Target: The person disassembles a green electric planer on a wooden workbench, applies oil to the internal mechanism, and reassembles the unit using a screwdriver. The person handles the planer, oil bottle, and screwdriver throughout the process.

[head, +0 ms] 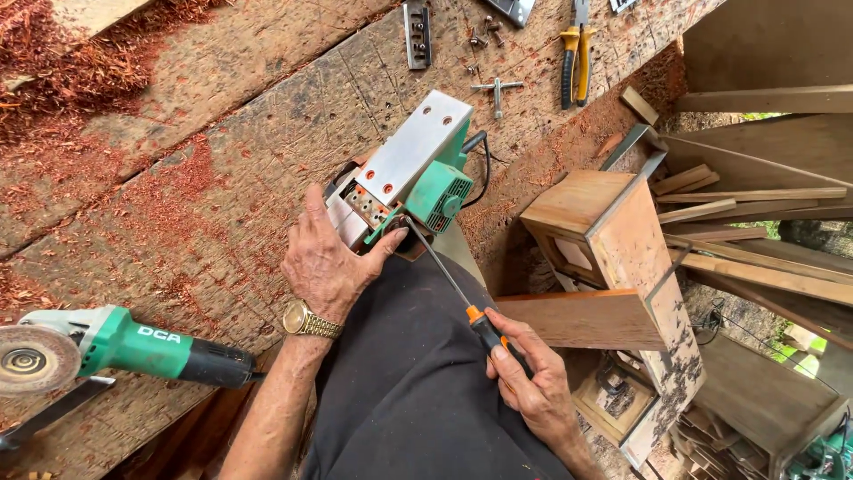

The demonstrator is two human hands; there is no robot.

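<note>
Both hands were busy: your left hand [327, 265] clamped the planer [410, 173] upside down on the bench [222, 133], your right hand [526, 378] gripped the screwdriver [453, 289]. You did well to keep its tip square at the planer's end.

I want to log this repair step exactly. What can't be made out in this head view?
- Screwdriver tip: hidden where it meets the green planer.
- Planer's near end: covered by the left hand.
- Screwdriver handle: mostly wrapped by the right hand.
- Angle grinder disc: cut off by the left edge.
- Loose screws: too small to tell apart.
</note>
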